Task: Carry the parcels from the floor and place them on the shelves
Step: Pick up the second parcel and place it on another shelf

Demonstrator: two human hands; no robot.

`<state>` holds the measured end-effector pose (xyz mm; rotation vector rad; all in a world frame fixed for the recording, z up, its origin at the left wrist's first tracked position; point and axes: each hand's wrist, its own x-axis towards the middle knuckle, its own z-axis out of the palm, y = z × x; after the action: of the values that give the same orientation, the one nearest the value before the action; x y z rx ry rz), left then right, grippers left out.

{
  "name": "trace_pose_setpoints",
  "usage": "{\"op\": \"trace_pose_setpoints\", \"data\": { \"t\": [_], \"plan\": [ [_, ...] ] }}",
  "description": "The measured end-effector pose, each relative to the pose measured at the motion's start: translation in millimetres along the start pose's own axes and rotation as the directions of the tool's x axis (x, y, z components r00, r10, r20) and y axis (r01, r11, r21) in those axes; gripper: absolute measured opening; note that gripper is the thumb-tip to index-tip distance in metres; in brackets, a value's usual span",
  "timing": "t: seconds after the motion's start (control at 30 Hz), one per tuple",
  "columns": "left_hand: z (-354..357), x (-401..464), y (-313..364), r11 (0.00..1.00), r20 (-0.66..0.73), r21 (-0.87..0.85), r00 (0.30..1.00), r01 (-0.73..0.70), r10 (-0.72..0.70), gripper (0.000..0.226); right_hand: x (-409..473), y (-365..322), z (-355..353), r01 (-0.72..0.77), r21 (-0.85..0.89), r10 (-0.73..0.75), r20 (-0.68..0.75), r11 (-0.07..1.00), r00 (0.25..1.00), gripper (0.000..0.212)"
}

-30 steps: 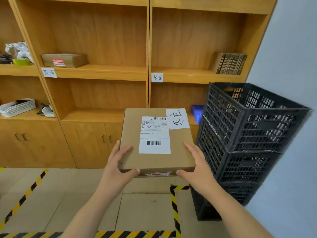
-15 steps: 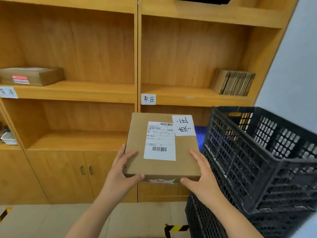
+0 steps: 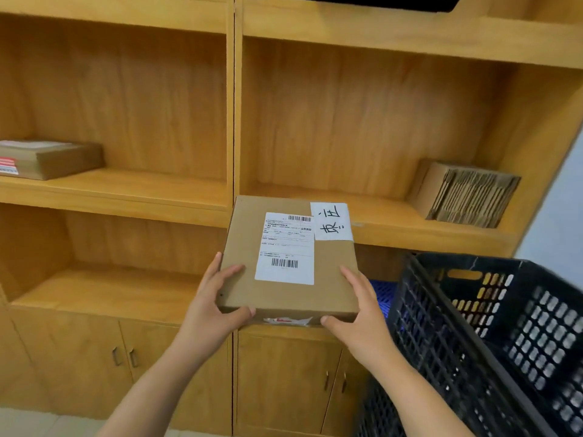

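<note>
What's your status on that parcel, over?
Left hand and right hand clamp parcel at its near corners. Parcel level, in front of right-bay shelf, not set down. Black crate close on the right.

Flat brown labelled parcel [image 3: 290, 260], perhaps level, before wooden shelves [image 3: 410, 225]

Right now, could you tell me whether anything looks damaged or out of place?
The cardboard parcel held in both hands has a torn red-and-white sticker peeling at its near edge. On the right shelf, flattened cardboard leans tilted. Otherwise nothing stands out.
</note>
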<state>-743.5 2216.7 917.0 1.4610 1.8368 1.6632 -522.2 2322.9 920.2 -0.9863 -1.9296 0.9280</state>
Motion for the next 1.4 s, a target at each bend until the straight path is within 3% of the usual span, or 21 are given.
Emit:
{"op": "trace_pose_setpoints", "data": {
  "t": [0.3, 0.47, 0.97, 1.03, 1.17, 1.4],
  "plan": [
    [15, 111, -6, 0.996, -0.013, 0.032, 0.997, -0.078, 0.078, 0.065, 108, 1, -6, 0.082, 0.007, -0.081, -0.014, 0.997, 0.997, 0.086],
    [23, 165, -20, 0.995, 0.048, 0.042, 0.995, -0.093, 0.091, 0.066, 160, 3, 1, 0.084, -0.044, -0.085, -0.03, 0.995, 0.996, 0.084],
    [22, 271, -54, 0.958, 0.134, 0.171, 0.968, -0.231, 0.21, 0.051, 263, 13, 21, -0.001, -0.136, -0.009, -0.076, 0.991, 0.997, 0.074],
    [23, 280, -56, 0.922, 0.121, 0.273, 0.961, -0.274, 0.249, 0.052, 270, 13, 21, 0.0, -0.159, -0.015, -0.092, 0.987, 0.996, 0.073],
    [30, 295, -62, 0.73, 0.129, 0.52, 0.885, -0.444, 0.447, 0.046, 284, 16, 21, 0.047, -0.301, -0.096, -0.15, 0.952, 0.984, 0.06],
    [49, 318, -57, 0.614, 0.105, 0.669, 0.871, -0.419, 0.48, 0.038, 314, 18, 23, 0.152, -0.583, -0.294, -0.157, 0.798, 0.943, 0.045]
  ]
}}
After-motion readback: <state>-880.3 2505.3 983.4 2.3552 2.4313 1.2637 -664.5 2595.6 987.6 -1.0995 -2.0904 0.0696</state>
